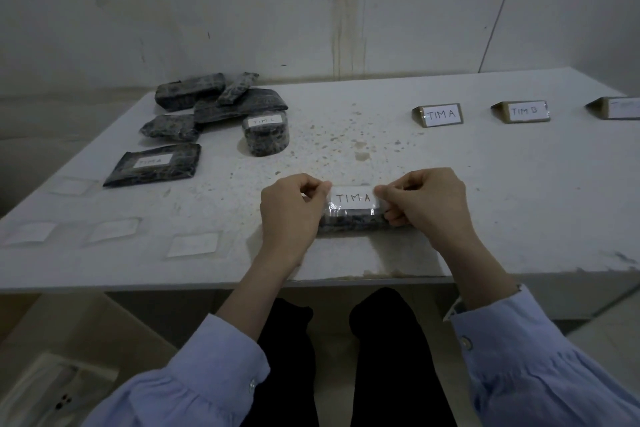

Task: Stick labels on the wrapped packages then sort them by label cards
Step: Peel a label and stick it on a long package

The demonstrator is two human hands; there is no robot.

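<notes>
Labelling step in hand: left hand (289,208) and right hand (426,208) each pinch one end of the TIM A label (353,198), grip closed on it, over the wrapped package (353,224) at the near middle of the table (485,184). Next, likely: press label flat, smooth ends, then carry package to the TIM A card (440,114) at far right. More loose labels (194,243) lie near left.

Dim room, white wall (207,10) with brown drip stain (346,10), speckled white bench (485,201), cardboard box (69,340) on floor at left.
</notes>
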